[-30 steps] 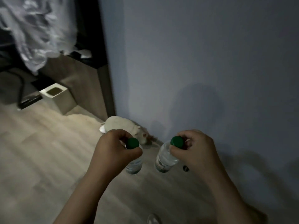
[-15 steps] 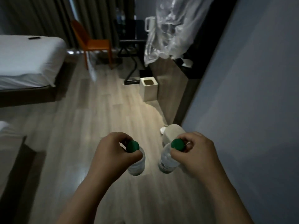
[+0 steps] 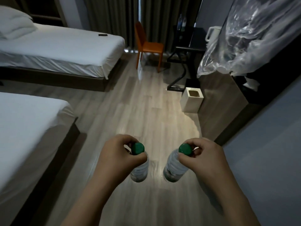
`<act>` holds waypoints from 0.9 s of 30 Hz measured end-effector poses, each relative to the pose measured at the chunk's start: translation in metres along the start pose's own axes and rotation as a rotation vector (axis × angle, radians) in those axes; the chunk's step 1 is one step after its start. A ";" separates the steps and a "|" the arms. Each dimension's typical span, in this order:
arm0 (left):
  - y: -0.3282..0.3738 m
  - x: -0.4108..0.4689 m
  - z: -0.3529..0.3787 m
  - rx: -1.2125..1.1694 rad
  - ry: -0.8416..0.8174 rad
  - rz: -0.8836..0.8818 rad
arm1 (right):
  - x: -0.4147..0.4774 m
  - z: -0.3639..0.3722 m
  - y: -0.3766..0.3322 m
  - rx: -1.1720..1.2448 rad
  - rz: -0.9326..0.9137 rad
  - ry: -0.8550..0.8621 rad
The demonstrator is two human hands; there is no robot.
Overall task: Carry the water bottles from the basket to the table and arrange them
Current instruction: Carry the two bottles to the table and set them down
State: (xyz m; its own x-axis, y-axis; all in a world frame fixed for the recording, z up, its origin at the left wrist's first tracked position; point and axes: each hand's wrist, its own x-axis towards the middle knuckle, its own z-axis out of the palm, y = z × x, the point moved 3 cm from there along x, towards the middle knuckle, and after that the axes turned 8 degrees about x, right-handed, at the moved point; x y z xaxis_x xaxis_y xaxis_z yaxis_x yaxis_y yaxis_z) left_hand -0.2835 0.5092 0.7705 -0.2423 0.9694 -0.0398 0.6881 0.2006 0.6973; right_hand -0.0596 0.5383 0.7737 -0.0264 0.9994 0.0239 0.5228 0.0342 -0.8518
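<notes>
dim hotel room, pale plank floor (image 3: 133, 111) running ahead, near bed (image 3: 24, 128) and far bed (image 3: 65, 46) on the left, wood cabinet (image 3: 219, 103) under a clear plastic sheet (image 3: 252, 38) on the right. at the far end a dark worktop (image 3: 195, 46) by the curtains with some standing bottles (image 3: 182, 22), orange chair (image 3: 146, 44) beside it, square bin (image 3: 192, 101) on the floor by the cabinet. no basket in view. closer in, left hand (image 3: 117, 157) and right hand (image 3: 206, 159) held out front, fingers (image 3: 128, 142) of each curled round a bottle neck; left bottle (image 3: 140, 170) and right bottle (image 3: 174, 170) hanging above the floor, well apart from the worktop. probably mid-carry. walk straight down the floor, pass left of the bin, grip firmly just under the green caps (image 3: 138, 148), avoid swinging, set both down upright beside those already standing.
</notes>
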 end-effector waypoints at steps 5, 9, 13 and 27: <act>-0.017 0.044 -0.024 -0.032 0.009 0.015 | 0.035 0.034 -0.023 0.037 -0.008 -0.003; -0.027 0.081 -0.038 -0.040 0.022 0.031 | 0.064 0.055 -0.038 0.053 -0.013 0.036; -0.028 0.119 -0.041 -0.062 0.054 0.025 | 0.099 0.062 -0.047 0.052 -0.034 0.035; 0.033 0.309 0.001 -0.068 0.072 0.009 | 0.309 0.045 -0.039 0.038 -0.102 -0.060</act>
State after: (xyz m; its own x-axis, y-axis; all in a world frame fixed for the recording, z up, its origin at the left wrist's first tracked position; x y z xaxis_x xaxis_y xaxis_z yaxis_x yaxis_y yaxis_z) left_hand -0.3349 0.8151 0.7810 -0.2866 0.9579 0.0160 0.6426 0.1799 0.7448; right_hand -0.1263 0.8454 0.7908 -0.1296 0.9882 0.0812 0.4819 0.1343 -0.8659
